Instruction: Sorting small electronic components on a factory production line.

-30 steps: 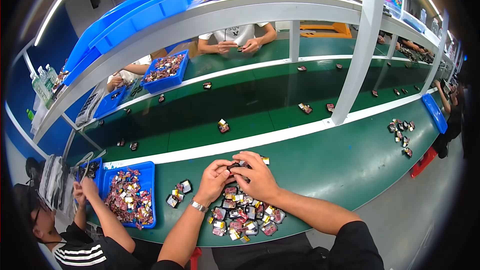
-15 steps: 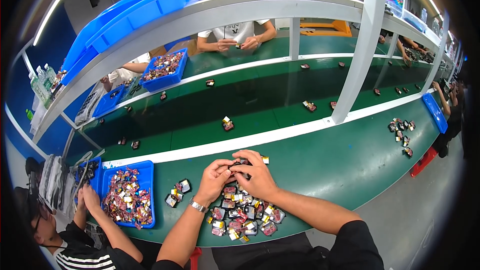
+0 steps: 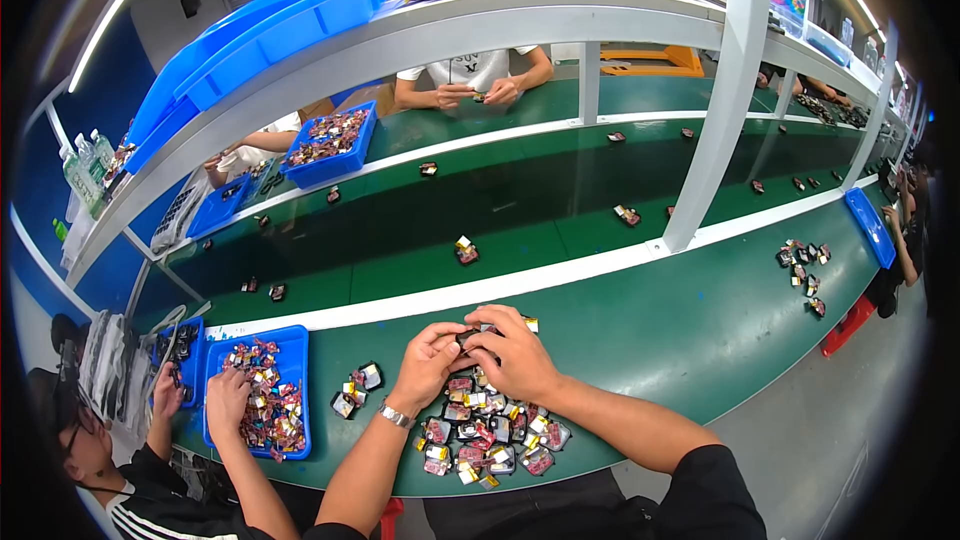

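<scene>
Both my hands meet above a pile of small electronic assemblies (image 3: 497, 428), each a black case with a red circuit board and a silver-and-yellow battery. My left hand (image 3: 428, 365) and my right hand (image 3: 515, 360) are closed with fingertips together on a small black case (image 3: 466, 337). My fingers hide most of that case, so its inside cannot be made out. A few similar assemblies (image 3: 345, 404) lie apart, left of my left wrist. Just beyond my right fingers, a bit of another white-and-yellow part (image 3: 531, 324) shows.
A blue bin (image 3: 305, 380) full of red boards stands at left, with a co-worker's hand (image 3: 229, 402) in it. Past a white rail (image 3: 420, 312), assemblies lie spaced along the green conveyor belt (image 3: 400, 265). A white post (image 3: 725, 100) rises ahead right. More assemblies (image 3: 803, 270) lie at far right.
Assemblies on the belt have shifted slightly right. The co-worker at left has moved one hand into the blue bin. My hands stay almost in place on the black case.
</scene>
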`<action>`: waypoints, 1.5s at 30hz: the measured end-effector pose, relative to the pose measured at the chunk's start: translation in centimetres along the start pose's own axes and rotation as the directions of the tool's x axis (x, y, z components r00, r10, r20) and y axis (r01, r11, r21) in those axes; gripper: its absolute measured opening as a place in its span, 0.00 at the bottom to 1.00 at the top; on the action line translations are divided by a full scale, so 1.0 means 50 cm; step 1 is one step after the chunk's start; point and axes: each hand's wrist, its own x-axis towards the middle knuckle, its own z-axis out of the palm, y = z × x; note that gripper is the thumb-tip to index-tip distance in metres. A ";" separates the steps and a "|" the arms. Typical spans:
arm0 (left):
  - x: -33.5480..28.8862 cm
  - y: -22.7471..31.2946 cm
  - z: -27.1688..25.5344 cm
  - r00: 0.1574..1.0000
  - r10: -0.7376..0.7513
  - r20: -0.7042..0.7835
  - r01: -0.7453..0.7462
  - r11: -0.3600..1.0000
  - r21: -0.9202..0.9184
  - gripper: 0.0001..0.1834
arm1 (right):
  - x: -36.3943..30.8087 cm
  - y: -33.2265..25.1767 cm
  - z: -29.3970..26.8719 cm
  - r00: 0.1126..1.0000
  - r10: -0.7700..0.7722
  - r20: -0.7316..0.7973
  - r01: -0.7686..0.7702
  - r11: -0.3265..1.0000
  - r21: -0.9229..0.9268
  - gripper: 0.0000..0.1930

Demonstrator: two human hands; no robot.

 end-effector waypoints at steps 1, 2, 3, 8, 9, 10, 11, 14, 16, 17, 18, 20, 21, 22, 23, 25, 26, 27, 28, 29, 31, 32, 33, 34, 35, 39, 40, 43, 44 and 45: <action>0.001 0.001 0.001 1.000 0.002 -0.005 -0.002 1.000 0.000 0.13 | -0.001 -0.001 0.000 1.000 -0.003 0.009 0.003 1.000 0.001 0.08; 0.001 0.003 0.004 1.000 0.003 -0.004 -0.003 1.000 0.000 0.13 | -0.002 0.000 0.000 1.000 -0.004 0.009 0.004 1.000 0.001 0.08; 0.001 0.004 0.008 1.000 0.000 0.004 0.000 1.000 0.007 0.13 | -0.004 0.003 0.001 1.000 -0.004 -0.014 0.004 1.000 -0.029 0.08; 0.001 0.007 0.014 0.999 -0.020 -0.028 0.021 0.999 0.035 0.13 | -0.007 0.003 0.005 0.999 0.010 -0.046 -0.014 0.997 -0.076 0.08; 0.001 0.008 0.016 0.999 -0.016 -0.031 0.018 0.999 0.046 0.13 | -0.006 0.003 0.005 0.999 0.004 -0.043 -0.008 0.996 -0.087 0.08; 0.000 0.009 0.017 0.999 -0.012 -0.035 0.014 0.998 0.057 0.13 | -0.006 0.002 0.006 0.999 -0.002 -0.040 -0.002 0.995 -0.097 0.08; 0.000 0.009 0.016 0.999 -0.012 -0.035 0.014 0.998 0.058 0.13 | -0.006 0.003 0.007 0.999 -0.003 -0.041 -0.001 0.995 -0.097 0.08; 0.000 0.006 0.011 0.999 -0.012 -0.038 0.015 0.997 0.080 0.13 | -0.008 0.006 0.008 0.999 -0.013 -0.039 0.010 0.997 -0.082 0.09; 0.001 0.005 0.010 0.999 -0.018 -0.029 0.020 0.997 0.070 0.14 | -0.012 0.008 0.010 0.999 0.019 -0.038 -0.021 0.999 -0.038 0.09; 0.001 0.005 0.011 0.999 -0.018 -0.028 0.020 0.997 0.071 0.14 | -0.013 0.012 0.011 0.999 0.018 -0.039 -0.020 0.999 -0.038 0.09; 0.001 0.007 0.014 1.000 -0.007 -0.016 0.008 0.998 0.059 0.14 | -0.014 0.018 0.013 0.998 0.055 -0.034 -0.055 0.998 0.004 0.09; 0.003 0.008 0.016 1.000 0.004 -0.003 -0.004 0.999 0.046 0.14 | -0.013 0.020 0.013 0.996 0.090 -0.027 -0.089 0.995 0.044 0.08; 0.003 0.008 0.016 1.000 -0.002 -0.015 0.003 0.999 0.052 0.14 | -0.014 0.018 0.012 0.991 0.130 -0.020 -0.128 0.989 0.076 0.09; 0.003 0.008 0.016 1.000 -0.007 -0.029 0.009 0.998 0.058 0.14 | -0.014 0.016 0.012 0.985 0.170 -0.011 -0.168 0.980 0.109 0.09; 0.003 0.008 0.015 1.000 -0.006 -0.029 0.007 0.998 0.059 0.14 | -0.013 0.014 0.012 0.986 0.168 -0.011 -0.166 0.980 0.110 0.09; 0.003 0.007 0.012 0.999 -0.013 -0.035 0.015 0.998 0.064 0.14 | -0.014 0.008 0.011 0.992 0.123 -0.025 -0.124 0.992 -0.007 0.09; 0.002 0.007 0.012 0.999 -0.012 -0.035 0.014 0.998 0.065 0.14 | -0.014 0.008 0.012 0.992 0.122 -0.025 -0.122 0.992 -0.008 0.09; 0.001 0.007 0.013 0.999 -0.014 -0.037 0.016 0.998 0.061 0.14 | -0.015 0.011 0.013 0.992 0.120 -0.025 -0.121 0.993 -0.008 0.09; 0.000 0.008 0.013 0.999 -0.016 -0.040 0.018 0.998 0.057 0.14 | -0.015 0.013 0.015 0.993 0.118 -0.024 -0.118 0.993 -0.008 0.09; -0.001 0.009 0.016 0.999 -0.014 -0.041 0.017 0.998 0.057 0.14 | -0.016 0.014 0.016 0.993 0.116 -0.023 -0.116 0.993 -0.008 0.09; -0.003 0.013 0.021 0.999 -0.013 -0.032 0.015 0.998 0.064 0.14 | -0.018 0.017 0.017 0.984 0.173 -0.034 -0.169 0.981 0.096 0.09; -0.004 0.013 0.019 0.999 -0.012 -0.032 0.014 0.998 0.065 0.14 | -0.018 0.017 0.017 0.984 0.172 -0.035 -0.168 0.981 0.097 0.09; -0.005 0.010 0.017 0.999 -0.020 -0.035 0.022 0.997 0.070 0.14 | -0.020 0.018 0.017 0.981 0.192 -0.023 -0.188 0.977 0.101 0.09; -0.004 0.009 0.017 0.999 -0.026 -0.036 0.029 0.997 0.075 0.13 | -0.020 0.017 0.015 0.978 0.210 -0.012 -0.207 0.973 0.104 0.09; -0.002 0.007 0.018 0.999 -0.027 -0.032 0.029 0.997 0.074 0.13 | -0.022 0.020 0.015 0.977 0.211 -0.015 -0.208 0.973 0.100 0.09; 0.017 -0.005 0.026 1.000 -0.027 -0.011 0.028 0.993 0.114 0.13 | -0.031 0.039 0.005 0.986 0.166 -0.027 -0.165 0.986 0.027 0.09; 0.014 -0.004 0.024 1.000 -0.009 -0.028 0.012 0.990 0.137 0.13 | -0.030 0.038 0.008 0.991 0.128 -0.027 -0.127 0.992 0.022 0.09; -0.007 0.008 0.009 0.997 0.019 -0.070 -0.010 0.992 0.126 0.12 | -0.019 0.013 0.025 0.986 0.168 -0.003 -0.168 0.982 0.085 0.08; -0.009 0.012 0.009 0.996 0.036 -0.078 -0.027 0.992 0.119 0.12 | -0.016 0.011 0.029 0.987 0.164 -0.002 -0.163 0.983 0.079 0.08; -0.006 0.011 0.008 0.996 0.028 -0.085 -0.018 0.993 0.114 0.12 | -0.016 0.009 0.028 0.980 0.197 -0.014 -0.195 0.976 0.100 0.08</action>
